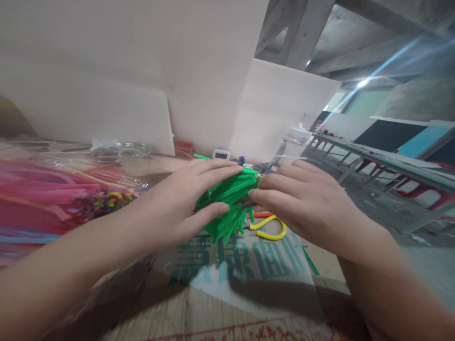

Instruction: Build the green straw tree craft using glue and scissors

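A bundle of green pipe cleaners [227, 203] is held up over the table, its loose ends fanned downward. My left hand [199, 189] wraps round it from the left, with fingers over the top and thumb across the front. At the bundle's gathered right end, my right hand [291, 189] has its fingers closed in a pinch. A pale tip shows beside those fingertips. A dark grey pointed piece [244, 203] pokes out below the right index finger; what it belongs to is hidden. Yellow-handled cutters [272, 227] lie on the table just below the hands.
Pink and red pipe cleaners in plastic [46, 189] pile up at the left, beside small coloured pieces [110, 203]. Behind stand a small white digital timer [221, 154] and a clear container [291, 144]. White boards [199, 71] rise at the back. A long table [391, 161] stands right.
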`<state>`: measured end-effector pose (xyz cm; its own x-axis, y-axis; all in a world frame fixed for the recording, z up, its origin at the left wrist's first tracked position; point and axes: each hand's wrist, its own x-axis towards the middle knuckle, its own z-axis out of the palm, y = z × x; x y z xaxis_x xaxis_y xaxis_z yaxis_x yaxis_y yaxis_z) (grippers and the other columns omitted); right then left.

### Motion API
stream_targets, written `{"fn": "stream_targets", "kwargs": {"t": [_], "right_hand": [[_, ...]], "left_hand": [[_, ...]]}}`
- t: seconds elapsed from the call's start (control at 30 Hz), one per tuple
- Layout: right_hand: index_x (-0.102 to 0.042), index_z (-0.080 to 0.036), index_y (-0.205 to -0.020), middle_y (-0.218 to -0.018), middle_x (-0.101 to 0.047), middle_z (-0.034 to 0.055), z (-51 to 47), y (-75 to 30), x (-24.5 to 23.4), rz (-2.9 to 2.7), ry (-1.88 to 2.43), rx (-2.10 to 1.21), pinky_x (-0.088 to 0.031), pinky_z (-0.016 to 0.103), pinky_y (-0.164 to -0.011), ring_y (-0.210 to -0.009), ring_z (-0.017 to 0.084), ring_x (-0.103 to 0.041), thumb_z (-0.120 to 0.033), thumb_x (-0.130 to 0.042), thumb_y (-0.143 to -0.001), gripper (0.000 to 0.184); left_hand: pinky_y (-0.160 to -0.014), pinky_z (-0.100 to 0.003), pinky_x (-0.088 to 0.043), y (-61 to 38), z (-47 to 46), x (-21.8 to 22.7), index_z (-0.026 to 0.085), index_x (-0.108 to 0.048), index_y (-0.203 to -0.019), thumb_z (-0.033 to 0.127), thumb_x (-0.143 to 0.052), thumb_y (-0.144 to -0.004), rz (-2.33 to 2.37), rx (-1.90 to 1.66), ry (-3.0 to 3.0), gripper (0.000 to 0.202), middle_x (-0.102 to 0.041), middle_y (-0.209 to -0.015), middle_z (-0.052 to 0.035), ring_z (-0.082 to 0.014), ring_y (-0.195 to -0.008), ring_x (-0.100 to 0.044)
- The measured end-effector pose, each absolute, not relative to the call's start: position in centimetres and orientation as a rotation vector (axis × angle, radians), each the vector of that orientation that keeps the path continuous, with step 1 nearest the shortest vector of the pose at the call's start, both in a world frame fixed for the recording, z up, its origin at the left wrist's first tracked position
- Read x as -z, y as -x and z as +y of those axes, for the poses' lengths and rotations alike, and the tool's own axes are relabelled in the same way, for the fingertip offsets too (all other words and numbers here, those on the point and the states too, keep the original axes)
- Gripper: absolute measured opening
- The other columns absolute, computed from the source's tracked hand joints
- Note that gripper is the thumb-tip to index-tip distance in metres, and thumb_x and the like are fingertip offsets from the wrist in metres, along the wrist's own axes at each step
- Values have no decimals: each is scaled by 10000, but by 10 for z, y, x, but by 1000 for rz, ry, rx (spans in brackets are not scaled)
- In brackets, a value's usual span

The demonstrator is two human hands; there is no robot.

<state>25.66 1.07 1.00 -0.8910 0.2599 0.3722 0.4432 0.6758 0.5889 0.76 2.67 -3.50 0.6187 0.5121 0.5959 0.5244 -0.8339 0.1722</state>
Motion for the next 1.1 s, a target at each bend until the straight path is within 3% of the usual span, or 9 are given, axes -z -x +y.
{"fn": "stream_targets", "kwargs": {"t": [0.73, 1.1], "right_hand": [[-662, -185, -940, -837, -699, 47, 9, -257, -10, -2615, 493, 974, -348, 310, -698, -733, 168, -520, -209, -460, -989, 210], [-633, -174, -990, -901, -678, 74, 6, -260, -13, -2631, 591, 848, -412, 320, -747, -840, 202, -569, -251, -470, -984, 180]], "left_hand": [[-1136, -427, -348, -8, 26, 34, 233, -424, -1432, 355, -529, -937, -872, 1026, 2826, 521, -480, -1468, -71, -239, -1351, -422], [-1129, -440, -342, -7, 29, 35, 234, -423, -1432, 404, -525, -937, -941, 1015, 2792, 534, -482, -1465, -77, -260, -1340, -434]]}}
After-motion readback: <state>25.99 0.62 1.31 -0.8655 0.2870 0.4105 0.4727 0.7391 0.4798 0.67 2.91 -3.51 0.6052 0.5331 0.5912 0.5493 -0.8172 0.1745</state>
